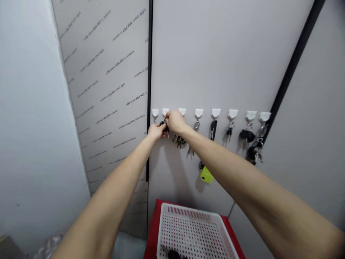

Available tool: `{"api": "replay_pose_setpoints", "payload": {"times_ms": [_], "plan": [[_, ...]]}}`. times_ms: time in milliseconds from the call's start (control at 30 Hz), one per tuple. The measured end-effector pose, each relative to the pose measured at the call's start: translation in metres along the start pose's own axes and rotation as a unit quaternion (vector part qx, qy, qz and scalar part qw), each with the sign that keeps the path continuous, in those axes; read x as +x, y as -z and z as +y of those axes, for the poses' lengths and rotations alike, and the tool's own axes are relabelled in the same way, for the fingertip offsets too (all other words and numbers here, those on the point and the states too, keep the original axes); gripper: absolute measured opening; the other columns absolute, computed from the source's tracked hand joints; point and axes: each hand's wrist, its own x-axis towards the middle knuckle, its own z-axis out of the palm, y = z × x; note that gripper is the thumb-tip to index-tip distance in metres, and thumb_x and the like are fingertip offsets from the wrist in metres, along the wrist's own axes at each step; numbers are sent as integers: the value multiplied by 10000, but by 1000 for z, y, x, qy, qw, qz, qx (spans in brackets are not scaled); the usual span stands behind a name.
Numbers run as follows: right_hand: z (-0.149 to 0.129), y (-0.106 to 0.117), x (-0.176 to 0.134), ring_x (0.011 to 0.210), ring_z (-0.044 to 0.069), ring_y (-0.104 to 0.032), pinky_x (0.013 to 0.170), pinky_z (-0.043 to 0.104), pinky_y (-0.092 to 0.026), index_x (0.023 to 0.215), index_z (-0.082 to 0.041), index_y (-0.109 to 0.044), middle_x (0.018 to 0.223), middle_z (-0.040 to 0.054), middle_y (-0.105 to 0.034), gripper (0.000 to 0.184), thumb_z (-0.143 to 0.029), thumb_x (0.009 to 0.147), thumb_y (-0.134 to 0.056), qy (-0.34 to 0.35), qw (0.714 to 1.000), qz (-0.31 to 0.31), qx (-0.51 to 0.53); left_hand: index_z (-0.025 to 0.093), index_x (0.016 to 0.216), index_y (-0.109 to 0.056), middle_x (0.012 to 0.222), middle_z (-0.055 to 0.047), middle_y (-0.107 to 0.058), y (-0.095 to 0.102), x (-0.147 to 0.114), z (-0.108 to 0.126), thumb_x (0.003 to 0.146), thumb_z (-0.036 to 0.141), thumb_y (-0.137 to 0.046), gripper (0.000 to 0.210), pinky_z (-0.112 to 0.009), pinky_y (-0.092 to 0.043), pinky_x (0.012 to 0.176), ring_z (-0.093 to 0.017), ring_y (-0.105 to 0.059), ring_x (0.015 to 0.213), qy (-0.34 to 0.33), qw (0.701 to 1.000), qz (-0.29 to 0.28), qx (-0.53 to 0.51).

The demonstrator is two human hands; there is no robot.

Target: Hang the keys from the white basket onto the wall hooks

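A person's left hand (155, 132) grips a small bunch of black-and-silver keys (165, 127) just below a white plastic hook (165, 111), where the right hand (175, 121) bends its fingers; whether they pinch anything cannot be told. Bearing the bunch's weight with the left would likely let the right work precisely at the hook's lip, clear of the silvery metal key cluster (179, 141) hanging just beneath it.

Hooks (216, 113) span the far panel (215, 54) left to right (keys (229, 131) hang from several); a basket (193, 212) sits nearer, below the row.
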Motion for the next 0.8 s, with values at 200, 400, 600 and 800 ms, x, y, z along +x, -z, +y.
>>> {"api": "replay_pose_setpoints", "payload": {"times_ms": [200,400,600,800], "plan": [[10,-5,-60,800,136,-486,714,245,-335,882,-107,-538,837,58,-556,283,-106,667,-354,57,997,26,34,89,758,-522,638,-23,-536,21,-36,-53,597,234,-500,218,-216,-367,566,-80,-491,561,5,992,56,117],[30,-60,-222,519,76,-462,506,175,-326,679,-147,-597,602,9,-575,178,-133,596,-440,99,917,-367,123,101,823,-526,660,-24,-550,30,-137,-133,603,193,-472,244,-229,-379,604,-92,-484,598,80,966,-155,190],[30,-107,-307,463,60,-390,420,159,-253,656,-167,-595,527,-26,-523,163,-257,564,-494,41,873,-452,180,143,812,-542,714,-26,-580,16,-195,-180,601,150,-430,238,-229,-387,647,-117,-506,674,70,917,-313,239],[40,-102,-304,451,46,-367,417,143,-268,701,-171,-588,521,-45,-493,191,-216,541,-495,5,835,-500,229,163,802,-542,743,-30,-583,15,-196,-181,636,154,-387,227,-222,-389,662,-119,-516,699,30,924,-264,277]]}}
